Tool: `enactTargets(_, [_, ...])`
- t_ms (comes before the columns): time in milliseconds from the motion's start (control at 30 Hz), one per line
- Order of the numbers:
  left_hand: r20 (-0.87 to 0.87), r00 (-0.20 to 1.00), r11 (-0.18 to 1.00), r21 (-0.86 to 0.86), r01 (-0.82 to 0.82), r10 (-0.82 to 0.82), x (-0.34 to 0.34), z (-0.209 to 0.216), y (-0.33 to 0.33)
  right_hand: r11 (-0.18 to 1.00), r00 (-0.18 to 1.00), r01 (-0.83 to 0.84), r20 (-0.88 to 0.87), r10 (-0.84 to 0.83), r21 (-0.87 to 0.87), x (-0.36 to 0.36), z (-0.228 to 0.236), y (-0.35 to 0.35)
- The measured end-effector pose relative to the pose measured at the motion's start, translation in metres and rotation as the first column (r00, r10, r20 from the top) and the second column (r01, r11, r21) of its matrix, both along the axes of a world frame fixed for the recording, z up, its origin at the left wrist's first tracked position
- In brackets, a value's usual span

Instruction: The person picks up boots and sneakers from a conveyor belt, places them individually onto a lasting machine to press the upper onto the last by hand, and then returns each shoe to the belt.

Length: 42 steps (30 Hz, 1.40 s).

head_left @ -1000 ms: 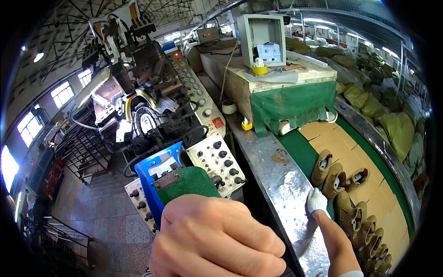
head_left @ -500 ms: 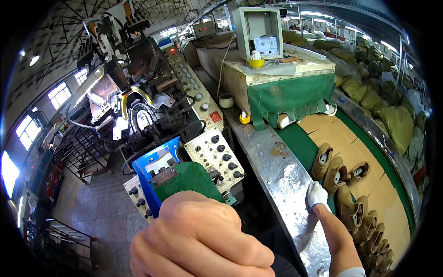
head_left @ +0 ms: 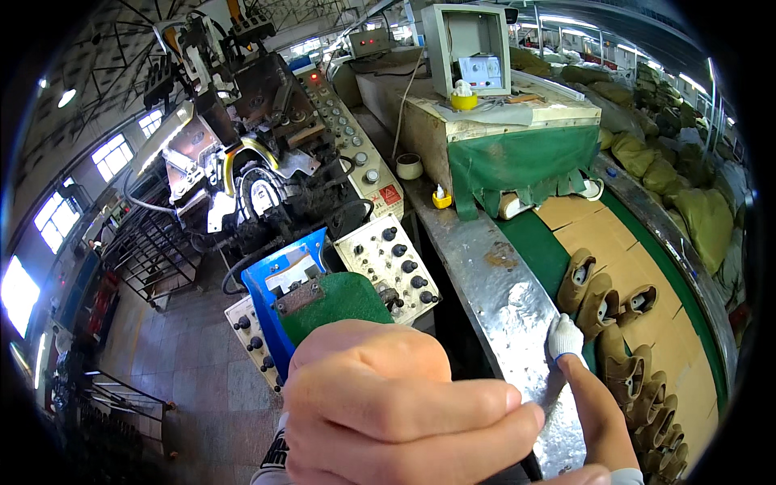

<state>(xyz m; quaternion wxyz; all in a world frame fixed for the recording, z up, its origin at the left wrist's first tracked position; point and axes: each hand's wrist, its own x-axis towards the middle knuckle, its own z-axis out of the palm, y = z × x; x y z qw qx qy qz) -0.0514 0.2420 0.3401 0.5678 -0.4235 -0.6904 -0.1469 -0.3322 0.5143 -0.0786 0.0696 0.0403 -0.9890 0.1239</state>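
While looming bare and huge at the lower middle of the view, left hand [head_left: 396, 412] curled into a closed fist, nothing visible inside it. Right hand [head_left: 565, 338] gloved in white, well off to the right, resting on the edge of the shiny metal table [head_left: 493, 275]; whether open or closed, cannot tell, only the knuckled back showing. Just beside that glove, on the cardboard-lined conveyor [head_left: 638, 250], tan shoes [head_left: 602, 303] in a curving row: seven or so countable, the lowest ones blurred together. Behind the fist, one blue tray [head_left: 271, 275] with one green pad [head_left: 331, 301] over it. Two knobbed control panels [head_left: 392, 263] flanking the tray, one long button strip [head_left: 356, 145] running up to the dark lasting machine [head_left: 250, 162]. One small yellow bottle [head_left: 441, 196] on the table. Compared with a second ago: fist larger and shifted rightward, gloved hand at the same spot on the table edge, shoes unmoved.
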Motion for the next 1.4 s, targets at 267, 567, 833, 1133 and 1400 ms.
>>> enactTargets(267, [-0.175, 0.970, 0.903, 0.369, 0.222, -0.167, -0.012, -0.031, 0.026, 1.000, 1.000, -0.009, 0.003, 0.009, 0.000, 0.001, 0.001, -0.004])
enactTargets(567, [-0.168, 0.963, 0.889, 0.377, 0.259, -0.210, -0.015, -0.032, 0.026, 1.000, 1.000, 0.013, 0.009, -0.013, 0.023, 0.003, 0.007, 0.002])
enactTargets(833, [-0.073, 0.947, 0.869, 0.380, 0.317, -0.313, -0.012, -0.026, 0.032, 1.000, 1.000, -0.012, 0.005, 0.012, -0.003, 0.005, 0.005, -0.008])
enactTargets(1133, [-0.002, 0.959, 0.906, 0.329, 0.267, -0.282, -0.009, -0.006, 0.037, 1.000, 1.000, -0.003, 0.015, 0.004, -0.008, 0.002, 0.003, -0.003])
enactTargets(1400, [-0.081, 0.964, 0.910, 0.317, 0.266, -0.254, -0.019, -0.013, 0.045, 1.000, 1.000, 0.000, 0.015, 0.000, -0.022, 0.000, 0.001, -0.004])
